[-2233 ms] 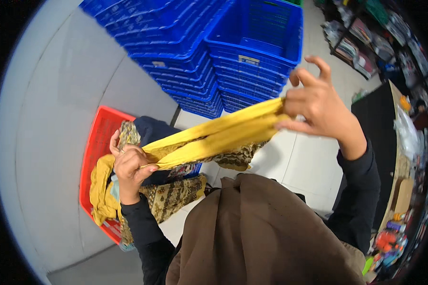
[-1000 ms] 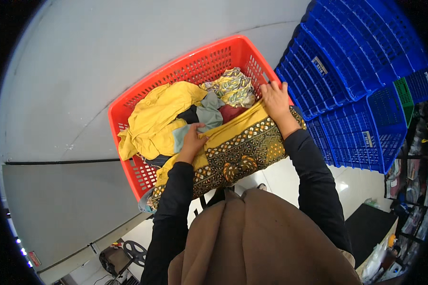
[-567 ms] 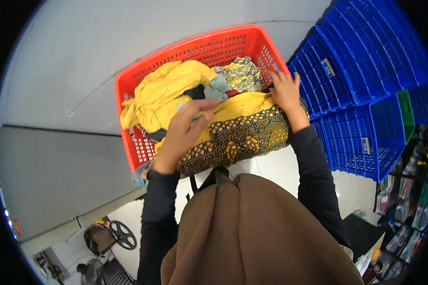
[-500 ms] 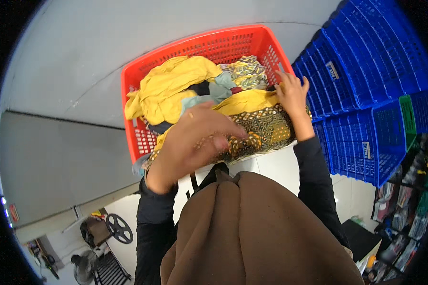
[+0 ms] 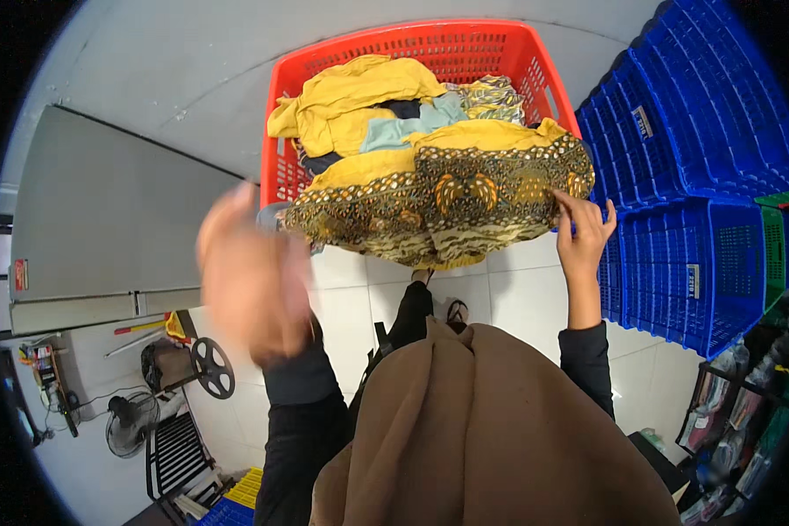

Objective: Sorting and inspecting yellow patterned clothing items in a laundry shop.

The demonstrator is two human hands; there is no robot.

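Brown-and-yellow patterned cloth (image 5: 473, 188) drapes over a red plastic basket (image 5: 500, 53), upper centre. Right hand (image 5: 585, 232): fingers apart. Left hand (image 5: 252, 276): too blurry, can't tell.

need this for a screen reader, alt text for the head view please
A person's right hand is at the right end of a patterned cloth draped over the near side of a red basket of fabrics; the blurred left hand is near the cloth's left end. Stacked blue crates stand at right.

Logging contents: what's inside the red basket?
Yellow cloth, pale-green cloth, dark cloth and multicoloured cloth. Brown-patterned cloth covers the near side of the basket; anything underneath is hidden.
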